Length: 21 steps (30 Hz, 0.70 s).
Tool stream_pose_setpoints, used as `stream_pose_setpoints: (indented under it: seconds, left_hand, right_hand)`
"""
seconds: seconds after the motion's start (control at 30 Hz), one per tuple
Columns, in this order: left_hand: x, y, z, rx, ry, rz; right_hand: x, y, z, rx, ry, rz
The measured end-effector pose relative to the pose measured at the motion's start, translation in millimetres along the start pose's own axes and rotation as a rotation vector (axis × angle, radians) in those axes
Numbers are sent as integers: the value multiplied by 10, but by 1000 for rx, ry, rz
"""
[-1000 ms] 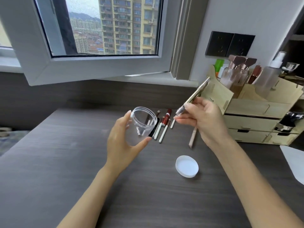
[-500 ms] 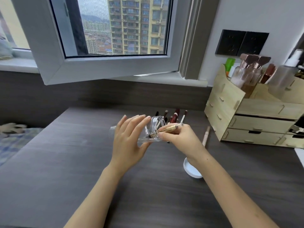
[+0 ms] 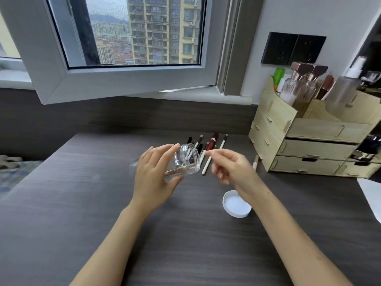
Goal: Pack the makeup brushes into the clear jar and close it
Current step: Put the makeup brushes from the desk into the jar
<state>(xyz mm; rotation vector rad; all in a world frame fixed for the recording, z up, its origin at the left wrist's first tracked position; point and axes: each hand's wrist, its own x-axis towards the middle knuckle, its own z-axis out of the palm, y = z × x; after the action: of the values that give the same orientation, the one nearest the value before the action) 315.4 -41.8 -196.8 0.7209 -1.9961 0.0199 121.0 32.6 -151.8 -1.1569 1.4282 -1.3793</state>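
Observation:
My left hand (image 3: 153, 174) grips the clear jar (image 3: 186, 159), tipped on its side with its mouth facing right. One gold-handled brush (image 3: 177, 169) lies inside along the lower wall. My right hand (image 3: 231, 167) hovers just right of the jar's mouth, fingers loosely apart and holding nothing. Several makeup brushes (image 3: 208, 149) with white, black and red handles lie on the dark desk behind the jar. A beige brush (image 3: 255, 162) rests beside my right hand. The white lid (image 3: 237, 204) lies upside down on the desk under my right wrist.
A wooden drawer organiser (image 3: 309, 137) with bottles stands at the right. An open window sash (image 3: 115, 79) juts over the back of the desk (image 3: 82, 203). A white sheet (image 3: 371, 195) lies at the right edge. Patterned fabric (image 3: 12, 170) shows at the left.
My right hand carried the gold-handled brush to the jar, slid it in and let go. My left hand tipped the jar onto its side.

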Motion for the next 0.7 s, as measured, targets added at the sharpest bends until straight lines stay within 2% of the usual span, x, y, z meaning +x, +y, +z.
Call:
stream_pose_setpoints:
  seconds: [0.03,0.07,0.13,0.2,0.27,0.37,0.43,0.47,0.57,0.63,0.7]
  left_hand:
    - [2,5,-1,-14,16,-20]
    - [6,15,-4,-30,31,-50]
    - [12,35,-9,-78,51,-119]
    - [13,46,-15,-105,58,-159]
    - [13,54,-19,-110,50,-173]
    - [7,63,-27,-173,58,-227]
    - [1,60,-37,-257,75,-292]
    - [0,54,-41,-307,86,-329]
    - [1,58,-51,-447,105,-397]
    - [5,80,-54,-486,101,-404]
    - [-2,93,-53,-484,93,-394]
  right_hand:
    - [48,25,-122,-101,135,0]
    - [112,72,-260,-305,304,4]
    - [219,203,-522,-815,564,71]
    - [305,324,-691,-1076,614,207]
    - [384,410,-763,-1117,586,293]
    - [452,467,-777,-1103,581,329]
    - [453,433,-766,-1040,600,321]
    - [451,390,-763,-927,617,279]
    - [336,37,-597,-247,573,17]
    - [199,-306,-402,68,462,-204]
    - [64,-609,-183,198,291,-358]
